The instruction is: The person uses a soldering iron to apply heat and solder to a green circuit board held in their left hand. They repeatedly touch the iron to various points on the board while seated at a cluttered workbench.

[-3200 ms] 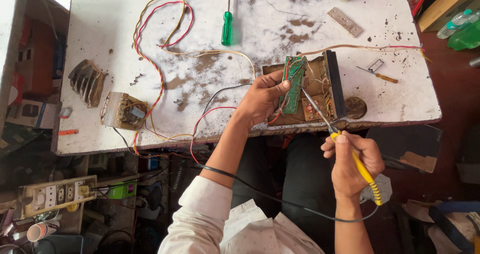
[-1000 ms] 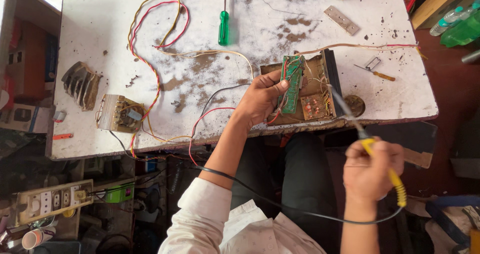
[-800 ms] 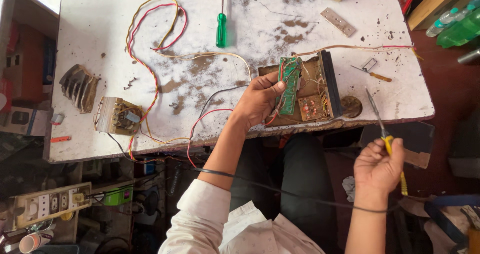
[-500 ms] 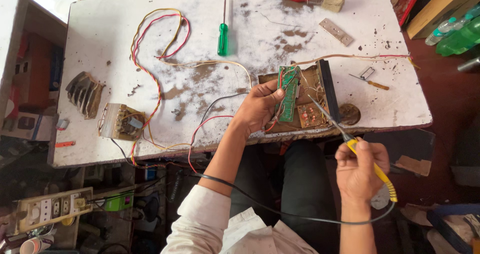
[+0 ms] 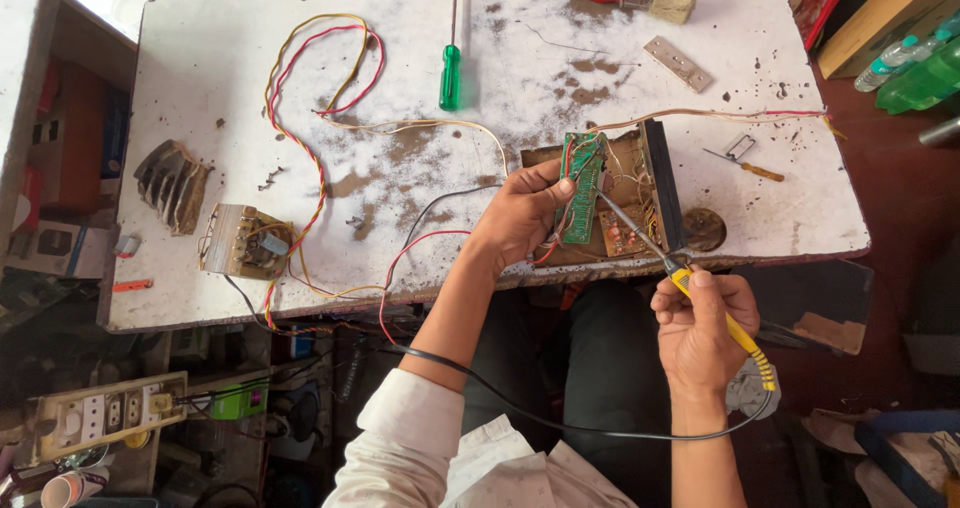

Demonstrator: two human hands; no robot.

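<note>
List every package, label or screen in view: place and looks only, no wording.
Green plastic bottles: right edge beside the table, pale label bands.
Red flat package: top right, leaning by a wooden box.
No screens visible.

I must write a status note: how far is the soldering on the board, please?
Done: the brown case lies open. In hand: left hand holds up the green board; right hand holds the soldering iron, tip at the board. Left: finished joints cannot be told.
</note>
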